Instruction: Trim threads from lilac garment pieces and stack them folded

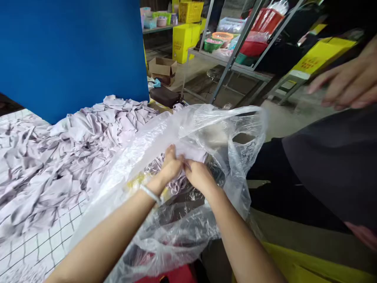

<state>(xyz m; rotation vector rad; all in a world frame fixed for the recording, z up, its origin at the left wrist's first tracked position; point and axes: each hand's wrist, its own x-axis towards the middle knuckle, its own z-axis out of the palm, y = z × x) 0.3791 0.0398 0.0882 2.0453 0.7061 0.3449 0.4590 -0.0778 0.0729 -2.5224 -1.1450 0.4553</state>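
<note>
Both of my hands reach into a large clear plastic bag [182,239] with its mouth spread wide. My left hand [171,165], with a pale band on the wrist, is closed at the edge of a lilac cloth piece [193,152]. Close beside it, my right hand [198,176] pinches the same cloth, fingertips almost touching the left ones. Below the hands lie bunched lilac fabric loops [178,185] inside the bag. Some yellow print shows near my left wrist. Slight blur hides the exact finger contact.
Lilac fabric pieces [97,137] are heaped on a white grid-lined table [38,243] to the left, before a blue panel [73,47]. At right, another person's hand [350,82] hangs near the bag. Behind stand a metal rack [229,65] and a cardboard box [163,68].
</note>
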